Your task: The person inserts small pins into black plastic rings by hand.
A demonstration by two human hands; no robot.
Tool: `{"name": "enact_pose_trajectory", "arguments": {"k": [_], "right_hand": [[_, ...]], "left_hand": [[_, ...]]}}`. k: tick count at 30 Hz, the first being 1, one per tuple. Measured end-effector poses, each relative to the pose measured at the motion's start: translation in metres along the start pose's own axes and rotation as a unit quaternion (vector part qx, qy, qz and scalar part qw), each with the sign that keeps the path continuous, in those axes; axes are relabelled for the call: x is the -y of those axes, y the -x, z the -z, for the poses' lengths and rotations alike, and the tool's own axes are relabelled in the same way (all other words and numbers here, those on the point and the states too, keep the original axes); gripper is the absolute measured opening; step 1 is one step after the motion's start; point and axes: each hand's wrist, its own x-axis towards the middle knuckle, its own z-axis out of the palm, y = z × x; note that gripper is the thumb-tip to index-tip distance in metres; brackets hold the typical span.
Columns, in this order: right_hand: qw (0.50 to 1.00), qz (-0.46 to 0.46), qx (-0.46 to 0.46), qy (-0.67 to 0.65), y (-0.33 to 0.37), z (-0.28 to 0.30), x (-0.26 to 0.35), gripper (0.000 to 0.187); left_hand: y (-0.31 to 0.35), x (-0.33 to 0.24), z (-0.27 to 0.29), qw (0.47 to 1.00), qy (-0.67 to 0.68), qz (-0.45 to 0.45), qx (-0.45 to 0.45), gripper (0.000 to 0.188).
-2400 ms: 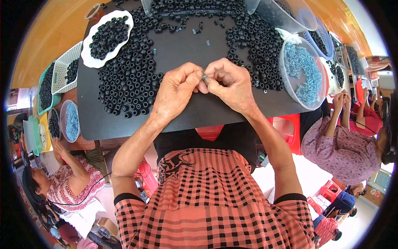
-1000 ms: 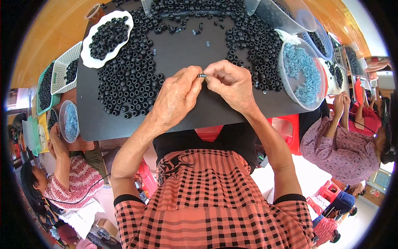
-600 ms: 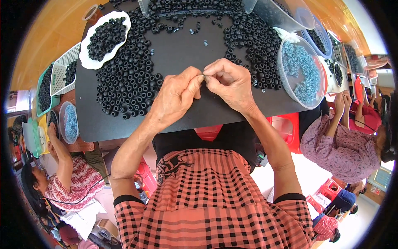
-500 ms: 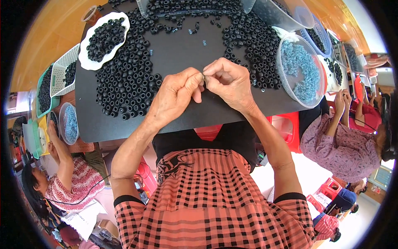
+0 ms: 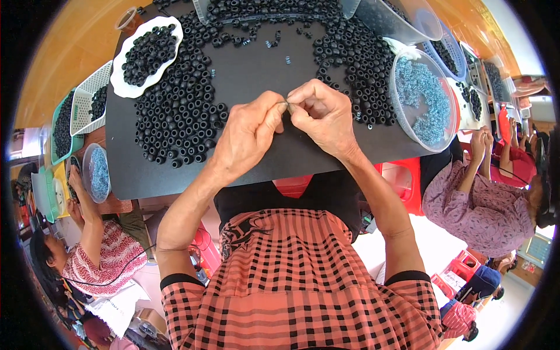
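My left hand (image 5: 248, 137) and my right hand (image 5: 324, 121) meet fingertip to fingertip above the dark table (image 5: 248, 65). Thumb and forefinger of each are pinched together on something tiny, mostly hidden by the fingers and too small to name. Loose black hollow, bead-like pieces (image 5: 175, 111) cover the table to the left of my hands. More black pieces (image 5: 367, 81) lie spread to the right. A few small bluish metal springs (image 5: 287, 60) rest beyond my fingers.
At the right edge stands a clear round tub of bluish springs (image 5: 396, 105). A white scalloped plate (image 5: 118, 81) holds black pieces at the far left. Clear bins (image 5: 429, 26) stand at the back. Co-workers sit on both sides; a red stool (image 5: 413, 181) is at the right.
My left fingers have shifted slightly and curled closer, while my right hand stays nearly in place. The co-worker's hands at the left have moved a little.
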Motion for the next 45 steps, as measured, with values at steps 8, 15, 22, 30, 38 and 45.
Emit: {"name": "enact_pose_trajectory", "arguments": {"k": [8,15,22,30,38,45], "right_hand": [[0.999,-0.025,0.005,-0.039,-0.001,0.000,0.003,0.009],[1.000,-0.023,0.009,-0.018,0.000,0.001,0.003,0.010],[0.999,0.033,0.001,-0.040,0.000,-0.003,0.000,0.011],[0.999,0.004,-0.008,-0.038,-0.001,0.000,-0.003,0.012],[0.997,-0.002,0.049,-0.065,-0.001,0.005,-0.007,0.012],[0.997,0.038,0.056,0.021,0.001,0.003,-0.004,0.015]], "left_hand": [[0.002,-0.002,0.000,0.996,0.057,0.067,0.004,0.012],[0.001,0.004,-0.003,0.982,-0.138,-0.117,-0.044,0.014],[-0.004,0.004,0.007,0.981,0.142,0.106,0.073,0.029],[0.000,-0.006,-0.001,1.000,-0.017,0.022,-0.010,0.013],[-0.004,-0.011,0.015,0.997,-0.029,0.037,0.061,0.008],[-0.009,0.006,0.013,0.971,0.188,0.123,0.085,0.023]]}}
